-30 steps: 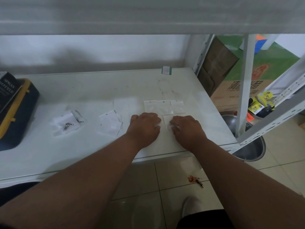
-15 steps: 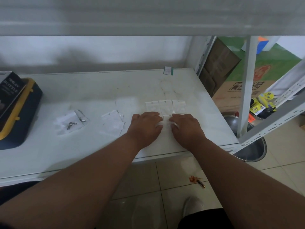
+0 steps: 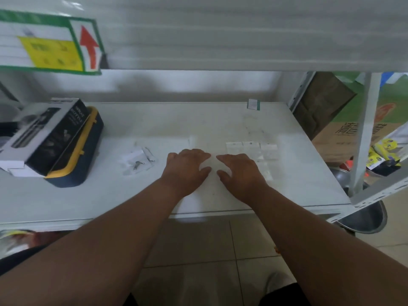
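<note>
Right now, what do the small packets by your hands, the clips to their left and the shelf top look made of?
Small packets: thin translucent plastic film, it seems; glossy, the shelf shows through. Clips: silvery metal by their grey shine, though tiny. Shelf top: smooth white, faintly scuffed; painted metal or laminate, I cannot tell which.

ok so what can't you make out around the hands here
Head view throughout:
Anything under the left hand and right hand: covered by the palms.
Print on the green-bordered yellow shelf sign: motion blur.
Contents of the small clear plastic bags beside the right hand: too faint.
Round steel basin: partly behind the white shelf post.
</note>
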